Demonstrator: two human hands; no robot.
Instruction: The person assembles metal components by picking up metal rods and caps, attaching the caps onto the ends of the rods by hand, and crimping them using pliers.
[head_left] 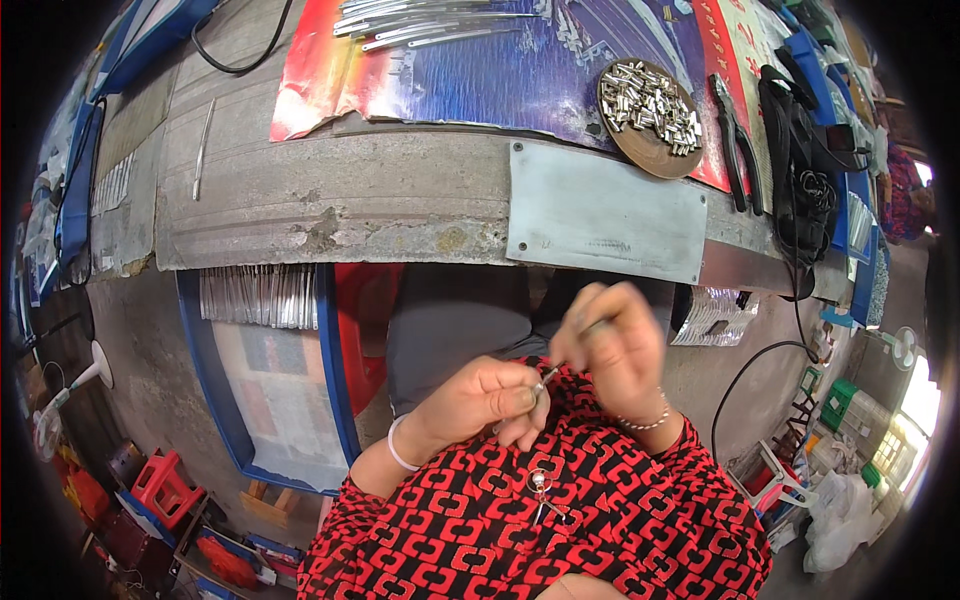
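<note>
Head cam: left hand [490, 395] is pinching a small metal piece [543, 385] at about 5 o'clock from center. Right hand [618, 350] is just beside it at 4, too blurry to tell if it's gripping anything. Bench [300, 190] has metal strips [430, 25] at 12, a brown dish [640, 152] of tiny tubes [650, 105] between 1 and 2, pliers [735, 145] at 2.

Grey floor [150, 350] stretches between red stool [164, 488] and bright window [920, 398].

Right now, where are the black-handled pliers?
In the head view, the pliers lie at upper right on the workbench, between the round brown dish and the black bundle.
</note>
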